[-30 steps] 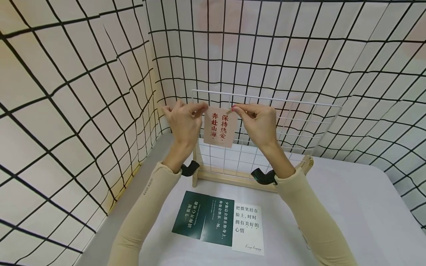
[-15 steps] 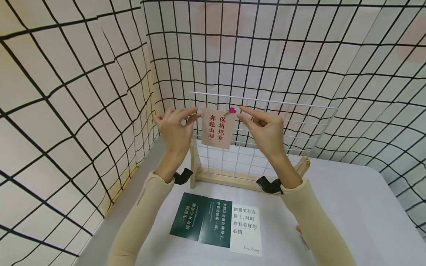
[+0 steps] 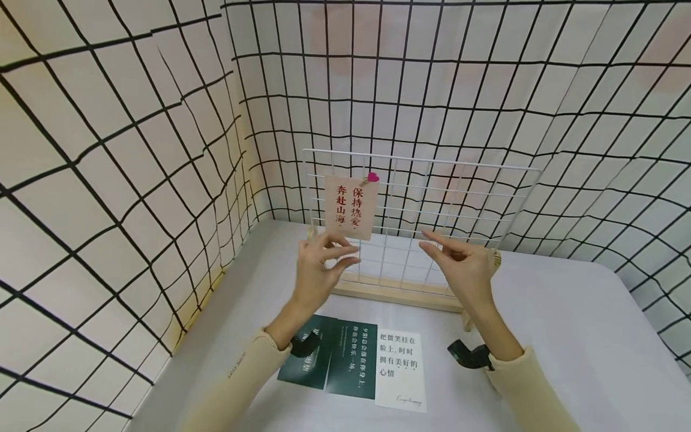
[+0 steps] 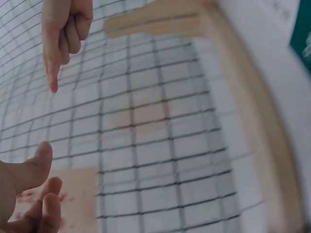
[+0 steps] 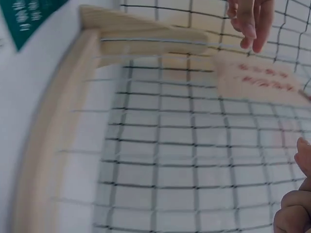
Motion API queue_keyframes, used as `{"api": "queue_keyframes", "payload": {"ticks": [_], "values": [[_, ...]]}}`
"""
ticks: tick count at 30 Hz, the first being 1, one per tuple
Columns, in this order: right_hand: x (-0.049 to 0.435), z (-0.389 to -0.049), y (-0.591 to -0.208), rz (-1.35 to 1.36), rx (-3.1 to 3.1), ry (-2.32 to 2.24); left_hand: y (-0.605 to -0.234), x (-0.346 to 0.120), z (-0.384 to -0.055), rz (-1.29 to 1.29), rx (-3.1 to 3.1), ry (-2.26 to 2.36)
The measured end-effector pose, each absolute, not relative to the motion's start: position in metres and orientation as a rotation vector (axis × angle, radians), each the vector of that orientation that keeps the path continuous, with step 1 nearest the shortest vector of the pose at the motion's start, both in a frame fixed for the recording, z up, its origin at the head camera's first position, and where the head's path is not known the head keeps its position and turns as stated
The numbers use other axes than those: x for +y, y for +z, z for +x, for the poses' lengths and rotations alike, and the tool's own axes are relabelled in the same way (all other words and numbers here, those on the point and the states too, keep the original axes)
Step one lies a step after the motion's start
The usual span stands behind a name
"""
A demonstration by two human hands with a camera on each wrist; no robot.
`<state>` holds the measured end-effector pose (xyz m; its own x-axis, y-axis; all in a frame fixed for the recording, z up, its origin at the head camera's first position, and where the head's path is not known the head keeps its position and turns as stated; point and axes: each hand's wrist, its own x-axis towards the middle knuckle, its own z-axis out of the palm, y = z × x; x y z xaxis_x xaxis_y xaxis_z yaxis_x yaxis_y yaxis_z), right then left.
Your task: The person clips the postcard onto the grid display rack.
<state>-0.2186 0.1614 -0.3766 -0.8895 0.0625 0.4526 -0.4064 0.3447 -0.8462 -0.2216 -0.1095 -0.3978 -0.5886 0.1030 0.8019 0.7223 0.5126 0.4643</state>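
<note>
A pale pink card point(image 3: 351, 207) with red characters hangs upright at the upper left of a white wire grid rack point(image 3: 453, 162). A small clothespin with a pink heart point(image 3: 373, 177) sits at the card's top right corner. My left hand point(image 3: 321, 264) is just below the card, overlapping its lower edge in the head view, thumb and fingers apart and holding nothing. To the right, my right hand point(image 3: 466, 264) is in front of the grid with thumb and forefinger spread. The right wrist view shows the card point(image 5: 262, 82) beyond the right fingers.
The rack stands in a wooden base point(image 3: 399, 295). Two dark green cards point(image 3: 352, 360) and a white card point(image 3: 399, 375) lie side by side on the white table in front. Black-lined grid curtains point(image 3: 405, 84) rise at the back and left.
The right hand has let go of the heart clothespin and moved down and right. The left hand has left the card's top left corner and dropped below it. The card stays on the rack.
</note>
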Motion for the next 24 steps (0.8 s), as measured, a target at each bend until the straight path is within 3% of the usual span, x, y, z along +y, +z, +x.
{"api": "queue_keyframes", "payload": {"ticks": [12, 24], "values": [[0.228, -0.168, -0.482, -0.114, -2.504, 1.562, -0.484, -0.079, -0.210, -0.884, -2.553, -1.271], [0.288, -0.123, -0.517, -0.370, -2.633, 1.564, -0.516, -0.068, -0.211, -0.868, -2.882, -1.031]]}}
